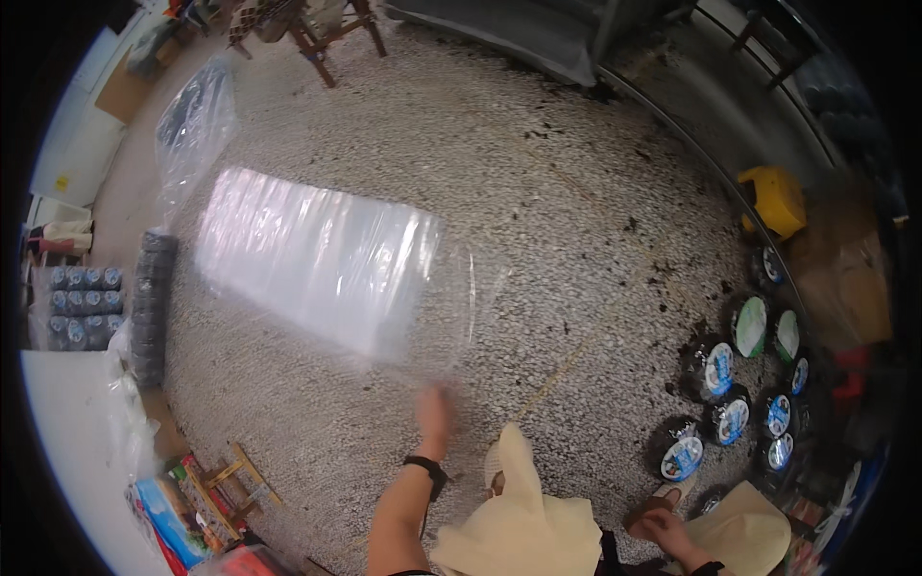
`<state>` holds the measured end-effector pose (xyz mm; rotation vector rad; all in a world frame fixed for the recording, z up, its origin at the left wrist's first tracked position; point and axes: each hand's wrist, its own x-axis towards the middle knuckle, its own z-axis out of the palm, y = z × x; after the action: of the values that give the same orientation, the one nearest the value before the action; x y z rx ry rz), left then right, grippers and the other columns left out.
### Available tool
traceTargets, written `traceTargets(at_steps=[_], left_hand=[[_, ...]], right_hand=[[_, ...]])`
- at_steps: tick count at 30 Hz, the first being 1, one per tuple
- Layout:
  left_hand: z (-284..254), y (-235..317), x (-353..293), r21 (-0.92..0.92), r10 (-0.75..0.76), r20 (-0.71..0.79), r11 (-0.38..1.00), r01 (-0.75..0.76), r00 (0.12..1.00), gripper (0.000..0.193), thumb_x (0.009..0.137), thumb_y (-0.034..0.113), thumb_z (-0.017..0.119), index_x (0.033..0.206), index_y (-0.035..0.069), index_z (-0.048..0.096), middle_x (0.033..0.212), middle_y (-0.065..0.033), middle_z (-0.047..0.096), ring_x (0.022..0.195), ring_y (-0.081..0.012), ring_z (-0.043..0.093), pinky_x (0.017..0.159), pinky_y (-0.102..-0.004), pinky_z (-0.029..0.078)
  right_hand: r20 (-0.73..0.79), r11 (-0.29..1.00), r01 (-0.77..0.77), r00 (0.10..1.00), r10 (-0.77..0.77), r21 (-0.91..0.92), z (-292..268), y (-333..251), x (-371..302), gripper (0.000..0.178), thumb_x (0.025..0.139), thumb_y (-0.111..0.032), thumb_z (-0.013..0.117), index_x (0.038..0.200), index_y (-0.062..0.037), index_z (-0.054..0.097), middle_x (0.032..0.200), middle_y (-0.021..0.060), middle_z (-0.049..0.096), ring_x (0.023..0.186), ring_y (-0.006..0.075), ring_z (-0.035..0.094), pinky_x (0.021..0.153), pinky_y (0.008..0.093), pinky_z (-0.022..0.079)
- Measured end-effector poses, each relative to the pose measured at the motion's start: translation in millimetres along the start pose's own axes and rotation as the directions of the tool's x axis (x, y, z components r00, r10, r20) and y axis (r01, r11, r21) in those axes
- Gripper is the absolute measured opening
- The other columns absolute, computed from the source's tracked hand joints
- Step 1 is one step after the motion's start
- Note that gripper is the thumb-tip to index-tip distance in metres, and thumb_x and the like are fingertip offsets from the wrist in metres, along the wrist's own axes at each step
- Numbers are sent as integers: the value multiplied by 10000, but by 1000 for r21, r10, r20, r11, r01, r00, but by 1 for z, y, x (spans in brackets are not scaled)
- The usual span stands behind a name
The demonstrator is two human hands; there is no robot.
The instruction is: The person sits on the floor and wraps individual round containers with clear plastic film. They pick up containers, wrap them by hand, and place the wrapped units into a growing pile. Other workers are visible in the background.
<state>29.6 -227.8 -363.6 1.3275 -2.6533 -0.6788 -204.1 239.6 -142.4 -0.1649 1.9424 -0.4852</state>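
My left hand [435, 420], with a dark band at its wrist, reaches forward and is smeared by motion. It is at the near edge of a large clear plastic bag [317, 259] lying on the floor, with a whitish, shiny sheet-like bulk inside. Whether the fingers grip the film cannot be made out. My right hand [665, 531] hangs low at the right, beside my knee and above a brown sandal. Its fingers are curled together; anything between them is too small to name.
Several dark round packs with blue or green labels [732, 420] stand at the right, near a yellow plastic object [773, 202]. At the left are a stack of wrapped packs [84, 305], a dark column [152, 307] and a small wooden stool [226, 490]. Dark crumbs dot the floor.
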Motion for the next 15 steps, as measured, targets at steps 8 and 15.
traceTargets(at_steps=[8, 15], left_hand=[[-87, 124, 109, -701, -48, 659, 323, 636, 751, 90, 893, 118, 671, 912, 66, 600, 715, 12, 565, 627, -84, 512, 562, -253, 426], [-287, 427, 9, -718, 631, 470, 680, -149, 617, 376, 827, 140, 760, 675, 104, 419, 618, 60, 391, 595, -32, 336, 507, -230, 290]], right_hand=[[-68, 940, 204, 979, -193, 273, 4, -57, -24, 223, 951, -153, 602, 1123, -11, 596, 1018, 90, 657, 952, 156, 622, 805, 291, 502], [-440, 281, 609, 758, -482, 742, -49, -154, -125, 252, 980, -171, 557, 1188, -27, 566, 1104, 46, 623, 1049, 122, 572, 926, 296, 453]])
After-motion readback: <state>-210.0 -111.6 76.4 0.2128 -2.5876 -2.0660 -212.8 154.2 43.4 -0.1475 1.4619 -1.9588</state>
